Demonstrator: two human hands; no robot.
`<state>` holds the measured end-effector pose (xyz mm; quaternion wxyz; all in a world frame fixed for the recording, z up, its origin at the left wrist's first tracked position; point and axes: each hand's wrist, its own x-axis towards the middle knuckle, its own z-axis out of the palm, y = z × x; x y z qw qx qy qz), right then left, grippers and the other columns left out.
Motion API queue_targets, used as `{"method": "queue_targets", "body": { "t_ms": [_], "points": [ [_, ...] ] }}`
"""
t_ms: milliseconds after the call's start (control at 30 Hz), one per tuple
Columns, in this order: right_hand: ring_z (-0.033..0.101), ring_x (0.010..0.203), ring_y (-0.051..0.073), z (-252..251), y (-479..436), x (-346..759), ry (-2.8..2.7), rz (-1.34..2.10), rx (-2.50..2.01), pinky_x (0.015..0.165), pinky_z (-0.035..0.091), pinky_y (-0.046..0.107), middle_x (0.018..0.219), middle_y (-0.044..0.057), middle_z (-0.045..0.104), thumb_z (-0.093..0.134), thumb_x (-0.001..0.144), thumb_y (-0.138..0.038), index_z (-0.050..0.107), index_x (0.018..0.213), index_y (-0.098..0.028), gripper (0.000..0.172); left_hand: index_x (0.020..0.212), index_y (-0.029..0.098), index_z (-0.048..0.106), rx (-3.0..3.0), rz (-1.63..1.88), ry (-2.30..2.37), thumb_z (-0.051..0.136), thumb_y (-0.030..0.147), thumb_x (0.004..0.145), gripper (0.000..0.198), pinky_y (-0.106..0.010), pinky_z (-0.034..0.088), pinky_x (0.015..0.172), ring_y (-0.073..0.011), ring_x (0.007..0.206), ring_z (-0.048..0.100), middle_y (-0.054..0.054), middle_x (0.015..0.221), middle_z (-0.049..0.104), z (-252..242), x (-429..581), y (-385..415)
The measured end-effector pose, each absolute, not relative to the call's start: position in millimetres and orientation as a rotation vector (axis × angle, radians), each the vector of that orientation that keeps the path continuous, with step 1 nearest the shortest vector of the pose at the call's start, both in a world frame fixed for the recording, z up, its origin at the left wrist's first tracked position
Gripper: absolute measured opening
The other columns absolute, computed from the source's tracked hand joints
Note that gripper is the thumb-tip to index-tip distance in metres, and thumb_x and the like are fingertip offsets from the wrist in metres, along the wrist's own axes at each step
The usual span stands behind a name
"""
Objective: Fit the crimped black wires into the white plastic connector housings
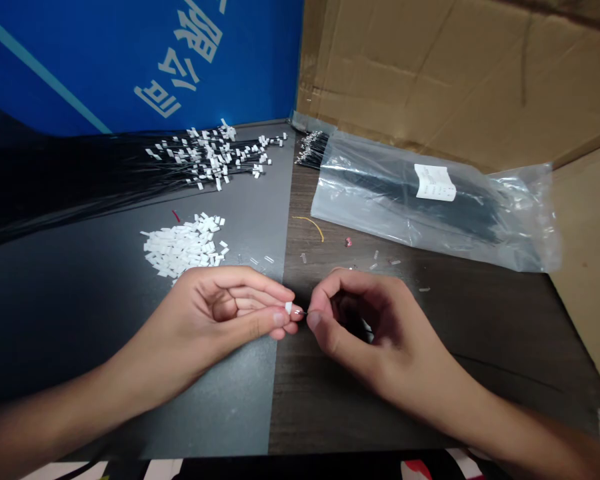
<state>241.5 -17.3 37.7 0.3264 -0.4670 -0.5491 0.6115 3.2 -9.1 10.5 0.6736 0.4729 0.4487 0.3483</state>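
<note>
My left hand [230, 307] pinches a small white connector housing [289, 307] between thumb and fingers. Facing it, my right hand [365, 327] is closed on a thin black wire [304, 313], whose shiny metal end points at the housing. A small gap seems to lie between the two, in front of my left fingertips. The wire's tail shows at the lower right, beyond my right wrist. Just behind my left hand lies a heap of loose white connector housings [183, 245].
Black wires with white housings on their ends [215, 157] lie at the back left. A clear plastic bag [390, 217] of black wires rests at the back right. Cardboard [455, 80] and a blue panel [105, 60] stand behind. A yellow wire scrap [311, 225] and clear bits lie between.
</note>
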Motion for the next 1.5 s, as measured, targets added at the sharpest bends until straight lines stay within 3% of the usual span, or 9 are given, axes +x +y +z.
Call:
{"method": "queue_targets", "body": {
  "t_ms": [200,467,600,733,867,1033,1333,1500],
  "points": [
    [0.060,0.066,0.011,36.2,-19.7,241.6,-1.547,1.414,-1.224,0.062,0.050,0.021,0.074,-0.003,0.073,0.077,0.091,-0.017,0.077,0.081,-0.020,0.010,0.099,0.033,0.102,1.036,0.766,1.031,0.108,0.018,0.088,0.019,-0.008,0.071,0.079,-0.0171,0.085,0.098,0.001,0.088,0.098,9.6,3.9,-11.2],
    [0.067,0.068,0.012,35.4,-22.7,242.8,-1.619,1.320,-1.245,0.064,0.054,0.021,0.076,-0.001,0.079,0.076,0.091,-0.018,0.079,0.081,-0.019,0.010,0.099,0.031,0.103,1.070,0.771,1.065,0.109,0.025,0.091,0.012,-0.009,0.072,0.078,-0.0177,0.084,0.097,-0.001,0.083,0.097,10.2,2.6,-12.6],
    [0.068,0.068,0.012,35.7,-22.2,242.5,-1.619,1.300,-1.257,0.065,0.054,0.021,0.077,-0.001,0.080,0.076,0.091,-0.018,0.080,0.082,-0.019,0.010,0.095,0.027,0.103,1.047,0.755,1.102,0.112,0.024,0.086,0.014,-0.015,0.076,0.081,-0.0204,0.083,0.097,-0.003,0.081,0.096,11.7,3.1,-12.8],
    [0.068,0.068,0.012,35.9,-20.7,242.6,-1.625,1.306,-1.270,0.063,0.054,0.022,0.075,-0.001,0.079,0.077,0.090,-0.019,0.080,0.080,-0.019,0.010,0.099,0.024,0.103,1.043,0.780,1.096,0.109,0.023,0.091,0.010,-0.022,0.079,0.087,-0.0239,0.087,0.099,-0.004,0.087,0.098,12.6,3.2,-14.8],
    [0.067,0.067,0.012,36.0,-20.6,243.2,-1.639,1.324,-1.275,0.064,0.055,0.023,0.075,-0.002,0.077,0.078,0.088,-0.016,0.080,0.080,-0.020,0.009,0.097,0.028,0.103,1.139,0.789,1.098,0.104,0.018,0.093,0.011,-0.020,0.078,0.085,-0.0239,0.087,0.099,0.001,0.088,0.098,19.5,6.3,-14.4],
    [0.067,0.067,0.013,36.9,-21.6,243.2,-1.636,1.350,-1.282,0.063,0.055,0.024,0.074,-0.002,0.076,0.079,0.085,-0.014,0.079,0.079,-0.021,0.009,0.087,0.033,0.102,1.203,0.818,1.185,0.106,0.021,0.083,0.013,-0.021,0.079,0.078,-0.0283,0.080,0.099,0.001,0.084,0.096,24.6,11.7,-13.6],
    [0.065,0.066,0.013,36.8,-22.8,243.8,-1.647,1.350,-1.284,0.062,0.053,0.025,0.073,-0.002,0.075,0.077,0.088,-0.018,0.078,0.079,-0.021,0.010,0.081,0.039,0.101,1.273,0.840,1.211,0.104,0.020,0.081,0.020,-0.011,0.073,0.071,-0.0223,0.072,0.097,0.005,0.079,0.095,25.8,12.5,-12.5],
    [0.065,0.065,0.013,37.0,-22.4,244.2,-1.643,1.359,-1.283,0.061,0.052,0.025,0.073,-0.002,0.075,0.077,0.088,-0.018,0.077,0.079,-0.021,0.010,0.083,0.040,0.102,1.266,0.830,1.222,0.106,0.021,0.082,0.019,-0.013,0.074,0.071,-0.0233,0.073,0.097,0.005,0.080,0.095,24.2,9.2,-13.3]
  ]
}}
